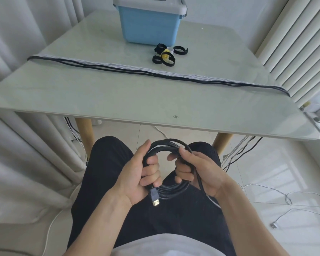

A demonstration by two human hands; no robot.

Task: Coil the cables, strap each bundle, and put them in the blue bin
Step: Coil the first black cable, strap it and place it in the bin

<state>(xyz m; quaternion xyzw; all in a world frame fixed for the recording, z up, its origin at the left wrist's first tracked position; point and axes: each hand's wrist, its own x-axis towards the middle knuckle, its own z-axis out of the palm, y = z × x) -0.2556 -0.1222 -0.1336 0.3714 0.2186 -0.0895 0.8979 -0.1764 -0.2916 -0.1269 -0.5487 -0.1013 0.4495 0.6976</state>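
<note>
Both hands, left hand [137, 174] and right hand [198, 170], grip the coil [166, 145] with curled fingers. The bin [148, 24] stands on the table [118, 100].

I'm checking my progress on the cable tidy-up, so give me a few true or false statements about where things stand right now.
1. Both hands hold the coiled black HDMI cable. True: left hand, right hand.
2. The blue bin has its lid off. False: its grey lid is on.
3. The cable straps lie on the table in front of the bin. True.
4. The held coil is strapped. False: no strap shows on it.
5. No cables lie on the table. False: long cables stretch across it.
</note>
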